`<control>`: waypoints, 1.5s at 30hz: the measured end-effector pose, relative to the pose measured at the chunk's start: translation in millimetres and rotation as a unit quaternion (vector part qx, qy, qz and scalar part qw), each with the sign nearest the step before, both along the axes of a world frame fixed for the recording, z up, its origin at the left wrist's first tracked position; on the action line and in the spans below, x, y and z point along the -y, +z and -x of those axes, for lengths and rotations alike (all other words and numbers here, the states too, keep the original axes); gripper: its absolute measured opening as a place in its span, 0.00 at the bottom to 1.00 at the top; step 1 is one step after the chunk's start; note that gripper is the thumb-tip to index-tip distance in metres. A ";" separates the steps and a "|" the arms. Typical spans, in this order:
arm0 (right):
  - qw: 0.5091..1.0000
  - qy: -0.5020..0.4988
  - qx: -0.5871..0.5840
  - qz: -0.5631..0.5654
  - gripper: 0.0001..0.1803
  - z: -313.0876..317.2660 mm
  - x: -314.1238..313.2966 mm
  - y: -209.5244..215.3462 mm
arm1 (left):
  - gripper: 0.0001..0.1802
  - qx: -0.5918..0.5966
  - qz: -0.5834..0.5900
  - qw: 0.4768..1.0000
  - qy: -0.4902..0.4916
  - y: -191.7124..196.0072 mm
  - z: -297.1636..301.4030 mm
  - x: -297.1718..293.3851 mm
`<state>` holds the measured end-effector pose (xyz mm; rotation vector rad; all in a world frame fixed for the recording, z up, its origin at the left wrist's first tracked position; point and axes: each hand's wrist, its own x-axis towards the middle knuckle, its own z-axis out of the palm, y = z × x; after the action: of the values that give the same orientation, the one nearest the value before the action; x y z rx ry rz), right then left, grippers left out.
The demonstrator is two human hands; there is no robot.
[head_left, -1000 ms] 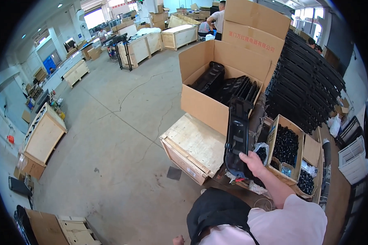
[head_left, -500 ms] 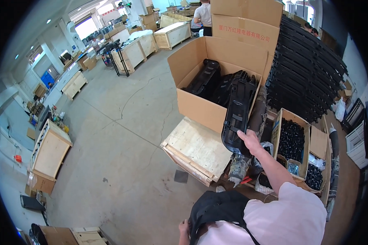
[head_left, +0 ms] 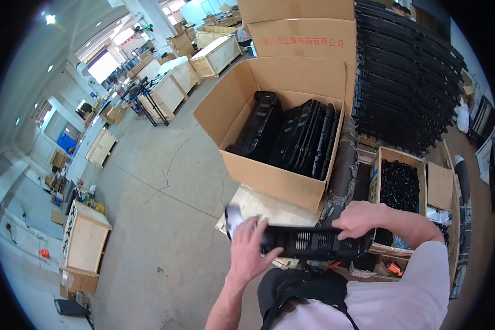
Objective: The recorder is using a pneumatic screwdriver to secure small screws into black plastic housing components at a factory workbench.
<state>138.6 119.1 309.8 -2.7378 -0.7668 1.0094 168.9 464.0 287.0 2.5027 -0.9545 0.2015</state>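
Observation:
A long black plastic panel [head_left: 309, 243] with slotted vents lies crosswise in front of my body. My right hand [head_left: 360, 219] grips its upper edge toward the right end, fingers curled over it. At the left end my left hand [head_left: 249, 248] holds the same panel, with the thumb along the near side and the fingers over the top. That end is smeared by motion and catches a bright glare. Beyond it, an open cardboard box [head_left: 278, 175] holds several similar black panels [head_left: 308, 135] standing on edge.
The cardboard box rests on a wooden crate [head_left: 258, 204]. A roll in patterned wrapping [head_left: 344, 157] runs along its right side. Farther right are a wooden bin of small black parts [head_left: 399, 184] and a tall stack of black slatted pieces [head_left: 407, 82]. Concrete floor [head_left: 165, 220] extends left.
The panel has come away from the box toward my body and turned from upright to crosswise. My left hand has risen from my side and taken its left end.

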 end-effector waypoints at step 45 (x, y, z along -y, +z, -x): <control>0.515 -0.741 0.235 -0.360 0.31 -316.3 -48.3 -155.3 | 0.21 -0.424 0.392 0.811 0.088 -167.9 -255.9 -58.7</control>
<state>454.8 167.4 154.5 -1.6850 0.9618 -0.4227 424.8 522.7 119.1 1.5929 -0.1720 -0.3816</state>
